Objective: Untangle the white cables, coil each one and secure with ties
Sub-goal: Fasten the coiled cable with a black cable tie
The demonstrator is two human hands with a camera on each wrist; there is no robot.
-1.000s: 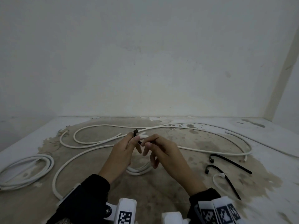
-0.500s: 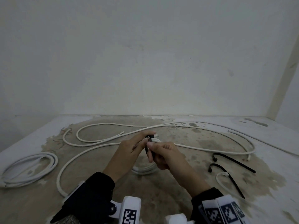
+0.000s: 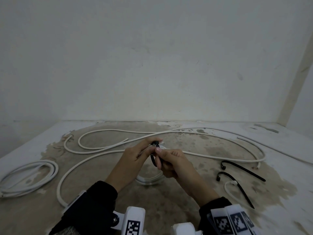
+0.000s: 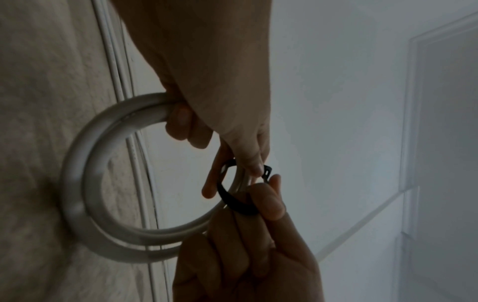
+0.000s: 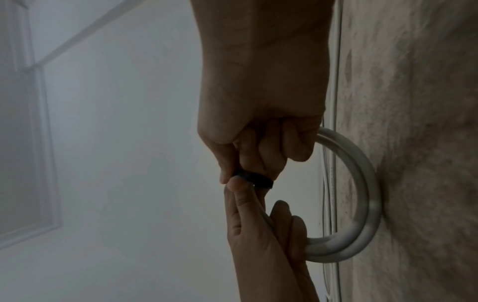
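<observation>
A small white cable coil [image 3: 149, 179] is held upright above the stained floor between both hands. In the left wrist view the coil [image 4: 77, 173] is a double ring. My left hand [image 3: 152, 146] curls its lower fingers round the ring and pins the head of a black tie [image 4: 267, 170] with its thumb. The black tie [image 3: 153, 160] loops round the coil's strands. My right hand [image 3: 158, 154] pinches the tie's band [image 5: 254, 180] between thumb and forefinger. Its other fingers curl against the coil [image 5: 362, 183].
A finished white coil [image 3: 28, 178] lies at the left. Long loose white cables [image 3: 101, 150] snake across the floor behind the hands. Two black ties [image 3: 242, 170] [image 3: 237, 185] and a white tie [image 3: 227, 189] lie at the right. A wall stands close behind.
One second ago the left hand held the tie's head up above the coil. The tie now wraps round the coil's strands, and the right hand has taken hold of its band.
</observation>
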